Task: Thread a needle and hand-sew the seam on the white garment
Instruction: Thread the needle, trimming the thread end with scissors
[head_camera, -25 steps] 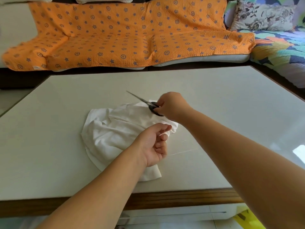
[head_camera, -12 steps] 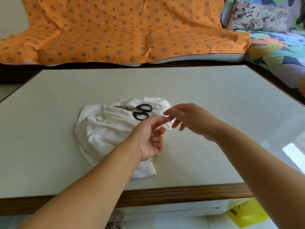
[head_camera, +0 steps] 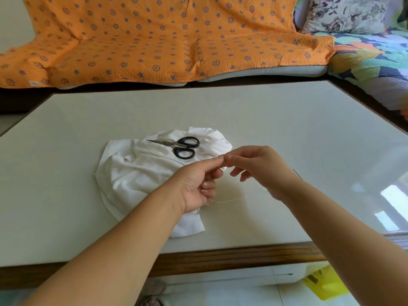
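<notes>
A crumpled white garment [head_camera: 136,173] lies on the pale table [head_camera: 287,129]. Black-handled scissors [head_camera: 181,145] rest on top of it, blades pointing left. My left hand [head_camera: 198,184] hovers over the garment's right edge, thumb and forefinger pinched together on something too thin to make out. My right hand [head_camera: 260,168] meets it fingertip to fingertip, pinching at the same spot. A fine pale thread [head_camera: 229,199] trails on the table below both hands. No needle can be made out.
The table's wooden front edge [head_camera: 220,257] runs below my forearms. An orange patterned blanket [head_camera: 154,40] covers the sofa behind the table, with a floral cushion [head_camera: 344,14] at the right. A yellow bag [head_camera: 324,283] lies on the floor.
My right hand laid the scissors on the garment, let go, and came back to meet my left hand's fingertips. The left hand stayed over the garment's edge.
</notes>
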Demonstrator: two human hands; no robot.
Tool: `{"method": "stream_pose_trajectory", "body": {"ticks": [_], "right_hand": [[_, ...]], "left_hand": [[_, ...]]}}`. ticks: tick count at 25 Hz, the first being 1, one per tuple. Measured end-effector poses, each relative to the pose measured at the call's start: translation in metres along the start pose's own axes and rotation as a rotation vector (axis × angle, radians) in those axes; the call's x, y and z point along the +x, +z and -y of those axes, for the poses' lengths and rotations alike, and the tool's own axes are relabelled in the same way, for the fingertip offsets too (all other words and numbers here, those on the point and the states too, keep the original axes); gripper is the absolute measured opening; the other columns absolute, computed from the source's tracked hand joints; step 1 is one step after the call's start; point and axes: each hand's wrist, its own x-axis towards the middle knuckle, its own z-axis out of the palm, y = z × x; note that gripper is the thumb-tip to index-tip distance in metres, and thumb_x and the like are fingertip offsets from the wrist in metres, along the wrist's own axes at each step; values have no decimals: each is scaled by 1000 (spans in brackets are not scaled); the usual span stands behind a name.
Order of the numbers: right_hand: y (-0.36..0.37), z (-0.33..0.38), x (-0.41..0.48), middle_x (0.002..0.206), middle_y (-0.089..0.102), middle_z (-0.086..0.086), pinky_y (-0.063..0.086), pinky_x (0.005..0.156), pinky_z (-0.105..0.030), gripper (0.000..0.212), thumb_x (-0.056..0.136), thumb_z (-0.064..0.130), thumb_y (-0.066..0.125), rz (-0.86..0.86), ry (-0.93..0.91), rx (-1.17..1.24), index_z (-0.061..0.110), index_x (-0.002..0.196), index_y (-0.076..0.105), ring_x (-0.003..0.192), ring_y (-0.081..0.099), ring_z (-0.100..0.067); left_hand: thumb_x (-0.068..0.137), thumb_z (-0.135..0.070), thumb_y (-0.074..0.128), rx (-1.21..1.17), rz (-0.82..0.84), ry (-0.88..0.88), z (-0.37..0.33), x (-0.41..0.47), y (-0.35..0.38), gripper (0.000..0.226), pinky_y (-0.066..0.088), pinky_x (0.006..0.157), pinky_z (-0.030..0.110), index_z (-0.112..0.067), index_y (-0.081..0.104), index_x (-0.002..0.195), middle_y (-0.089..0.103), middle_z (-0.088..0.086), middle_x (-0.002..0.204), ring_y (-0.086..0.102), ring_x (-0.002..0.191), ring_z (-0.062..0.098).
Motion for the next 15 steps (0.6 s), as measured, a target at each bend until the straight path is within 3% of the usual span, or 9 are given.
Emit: {"method": "stream_pose_trajectory", "body": {"ticks": [3, 5, 8, 10, 13, 15], "right_hand": [[5, 6, 13, 79, 72, -5, 46, 54, -23, 14, 91, 17, 62, -142, 4, 5, 12, 88, 74, 59, 60, -10], [0, 9, 31, 80, 70, -4, 45, 52, -23, 19, 93, 17, 53, -235, 10, -117, 10, 90, 70, 58, 61, -12], [-16, 4, 60, 94, 69, -19, 51, 67, -40, 30, 92, 18, 38, -253, 80, -505, -4, 94, 59, 81, 67, -33], [-25, -2, 72, 97, 68, -24, 52, 76, -42, 30, 92, 19, 38, -214, 130, -661, -4, 84, 55, 90, 65, -41], [-36, -11, 82, 87, 72, -13, 49, 66, -31, 33, 96, 27, 48, -215, 186, -643, 8, 74, 62, 74, 67, -29], [-40, -16, 86, 86, 74, -12, 46, 64, -29, 30, 96, 26, 54, -216, 239, -531, 5, 79, 67, 67, 63, -24]], "left_hand": [[95, -38, 57, 1, -18, -15, -4, -1, -1, 28, 19, 39, 15, -15, 73, 98, 49, -7, 61, 23, 42, 5], [96, -39, 54, -16, -17, -29, -6, -2, -3, 32, 21, 39, 15, -13, 71, 101, 50, -6, 61, 24, 43, 5], [95, -34, 53, -30, -11, -25, -5, -2, -4, 27, 21, 41, 16, -12, 69, 101, 49, -4, 62, 25, 43, 6], [94, -29, 51, -24, -17, -21, -4, 0, -4, 24, 21, 42, 16, -13, 68, 100, 48, -4, 63, 25, 43, 6], [90, -21, 48, -36, -11, -17, -5, 1, -3, 22, 21, 43, 17, -12, 65, 101, 47, -3, 63, 24, 46, 8], [88, -18, 46, -43, -2, -13, -6, 1, -3, 23, 21, 45, 18, -12, 64, 101, 47, -3, 63, 24, 49, 9]]}}
